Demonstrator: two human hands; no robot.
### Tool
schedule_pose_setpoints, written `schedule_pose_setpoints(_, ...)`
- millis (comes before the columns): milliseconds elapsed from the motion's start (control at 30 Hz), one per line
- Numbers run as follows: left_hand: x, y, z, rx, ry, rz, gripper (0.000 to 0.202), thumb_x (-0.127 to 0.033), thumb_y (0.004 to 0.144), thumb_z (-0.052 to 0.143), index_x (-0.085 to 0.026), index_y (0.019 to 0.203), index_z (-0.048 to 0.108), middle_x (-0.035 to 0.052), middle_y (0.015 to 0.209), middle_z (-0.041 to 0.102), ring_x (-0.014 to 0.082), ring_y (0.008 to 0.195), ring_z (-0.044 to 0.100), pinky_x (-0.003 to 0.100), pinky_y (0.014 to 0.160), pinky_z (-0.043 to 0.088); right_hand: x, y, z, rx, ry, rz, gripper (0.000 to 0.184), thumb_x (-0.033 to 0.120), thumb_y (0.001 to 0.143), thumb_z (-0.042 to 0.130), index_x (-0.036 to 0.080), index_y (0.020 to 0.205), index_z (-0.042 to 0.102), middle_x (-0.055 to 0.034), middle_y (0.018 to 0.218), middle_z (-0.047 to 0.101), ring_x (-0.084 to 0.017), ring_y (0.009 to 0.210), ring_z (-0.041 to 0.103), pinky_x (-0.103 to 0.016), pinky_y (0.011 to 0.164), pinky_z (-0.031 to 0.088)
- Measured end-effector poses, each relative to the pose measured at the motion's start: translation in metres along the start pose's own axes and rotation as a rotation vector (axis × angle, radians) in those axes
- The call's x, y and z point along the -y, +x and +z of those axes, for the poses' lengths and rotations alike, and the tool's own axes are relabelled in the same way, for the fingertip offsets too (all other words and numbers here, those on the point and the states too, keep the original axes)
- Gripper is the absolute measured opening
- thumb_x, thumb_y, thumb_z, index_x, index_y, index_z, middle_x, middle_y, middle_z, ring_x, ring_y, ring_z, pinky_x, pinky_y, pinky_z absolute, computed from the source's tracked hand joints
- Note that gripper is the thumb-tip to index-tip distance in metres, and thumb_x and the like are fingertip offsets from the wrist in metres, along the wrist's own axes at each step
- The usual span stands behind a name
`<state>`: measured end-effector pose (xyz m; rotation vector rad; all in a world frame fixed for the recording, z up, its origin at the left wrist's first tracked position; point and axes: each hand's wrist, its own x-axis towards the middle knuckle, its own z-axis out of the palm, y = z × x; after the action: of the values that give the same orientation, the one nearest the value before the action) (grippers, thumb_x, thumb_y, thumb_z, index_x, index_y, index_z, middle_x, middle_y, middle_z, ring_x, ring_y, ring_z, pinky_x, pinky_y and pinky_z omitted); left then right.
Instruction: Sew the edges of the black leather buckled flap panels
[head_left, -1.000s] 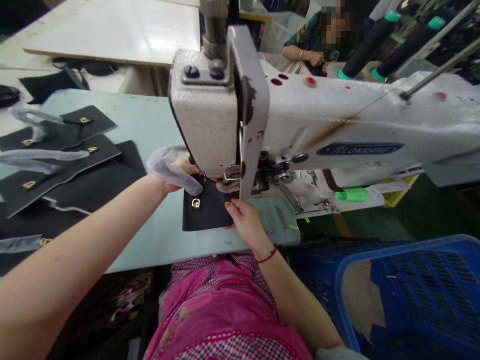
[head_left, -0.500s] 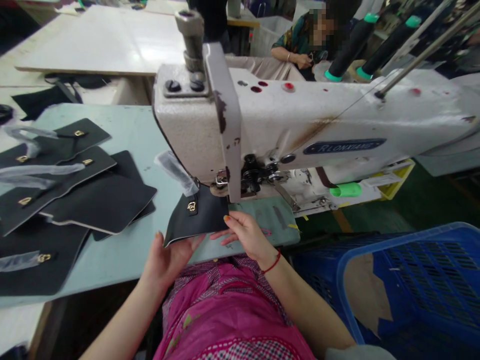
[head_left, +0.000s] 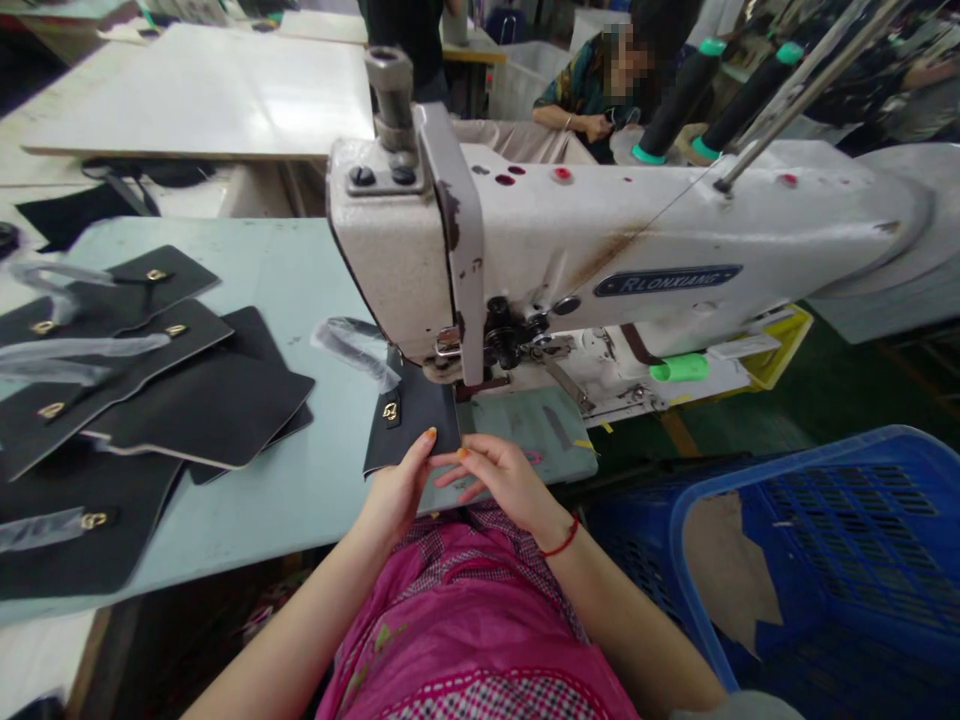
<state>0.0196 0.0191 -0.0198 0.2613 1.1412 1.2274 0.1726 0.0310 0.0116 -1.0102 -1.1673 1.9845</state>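
A black leather piece (head_left: 418, 420) with a small gold clasp (head_left: 391, 411) lies on the pale green table (head_left: 300, 300), its far end tucked under the head of the white sewing machine (head_left: 570, 250). My left hand (head_left: 397, 490) pinches the near edge of the piece between thumb and fingers. My right hand (head_left: 499, 478) sits just to the right, its fingertips touching the same near corner. A clear plastic strip (head_left: 352, 345) hangs off the piece at the left of the machine head.
A pile of similar black pieces with gold clasps (head_left: 127, 390) lies at the left of the table. A blue plastic crate (head_left: 817, 570) stands at my right. Another person (head_left: 592, 85) works behind the machine. Thread cones (head_left: 679, 95) rise beyond it.
My left hand came back from beside the machine head to the piece's near edge. The piece was lifted and tilted, and now lies flatter and straight under the machine. My right hand barely moved.
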Motion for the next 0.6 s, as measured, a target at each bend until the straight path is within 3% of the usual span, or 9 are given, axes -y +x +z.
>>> schedule_pose_setpoints(167, 0.001, -0.002, -0.003, -0.032, 0.018, -0.080, 0.039, -0.039, 0.065, 0.084, -0.008, 0.088, 0.076, 0.0137, 0.095, 0.075, 0.0245, 0.089, 0.069, 0.036, 0.090, 0.051, -0.001, 0.000, -0.004, -0.096, 0.077, 0.094, 0.035, 0.048, 0.090, 0.055, 0.014, 0.097, 0.063, -0.0131, 0.093, 0.075, -0.017, 0.072, 0.073, -0.019, 0.053, 0.052)
schedule_pose_setpoints(333, 0.000, -0.001, -0.009, -0.087, 0.110, -0.050, 0.036, -0.042, 0.062, 0.086, -0.011, 0.070, 0.072, 0.0060, 0.074, 0.069, 0.0158, 0.070, 0.060, 0.028, 0.072, 0.048, 0.002, 0.008, -0.001, -0.128, 0.008, 0.108, 0.052, 0.061, 0.087, 0.053, 0.011, 0.087, 0.065, -0.0125, 0.077, 0.074, -0.015, 0.060, 0.070, -0.019, 0.047, 0.046)
schedule_pose_setpoints(433, 0.002, 0.001, -0.015, -0.069, 0.258, 0.026, 0.039, -0.047, 0.065, 0.083, -0.013, 0.058, 0.066, 0.0041, 0.065, 0.063, 0.0151, 0.065, 0.055, 0.028, 0.067, 0.045, 0.004, 0.013, 0.003, -0.151, -0.056, 0.109, 0.057, 0.067, 0.086, 0.052, 0.011, 0.082, 0.064, -0.0098, 0.068, 0.072, -0.013, 0.054, 0.067, -0.018, 0.045, 0.044)
schedule_pose_setpoints(600, 0.002, 0.004, -0.022, -0.091, 0.434, 0.100, 0.041, -0.050, 0.068, 0.079, -0.014, 0.056, 0.063, 0.0059, 0.068, 0.063, 0.0169, 0.067, 0.054, 0.029, 0.065, 0.041, 0.001, 0.020, 0.007, -0.181, -0.111, 0.109, 0.059, 0.071, 0.082, 0.053, 0.013, 0.074, 0.060, -0.0032, 0.055, 0.064, -0.009, 0.042, 0.057, -0.018, 0.041, 0.040)
